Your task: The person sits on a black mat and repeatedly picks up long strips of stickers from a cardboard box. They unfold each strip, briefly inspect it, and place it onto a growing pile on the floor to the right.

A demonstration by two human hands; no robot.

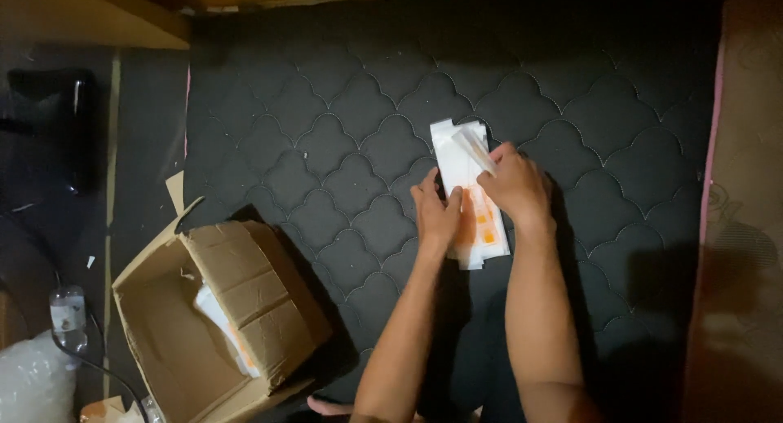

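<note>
A flat white carton blank with orange print (471, 196) lies on the dark quilted mat (351, 129). My left hand (437, 215) presses on the blank's left edge, fingers spread over it. My right hand (515, 186) grips a white flap at the blank's upper right, lifting it slightly off the mat. Both forearms reach in from the bottom of the view.
An open brown cardboard box (216, 317) sits at the lower left of the mat, with more white and orange blanks inside. A small clear bottle (67, 313) and a cable lie on the floor at the far left. A pink-edged mattress side (738, 227) runs along the right.
</note>
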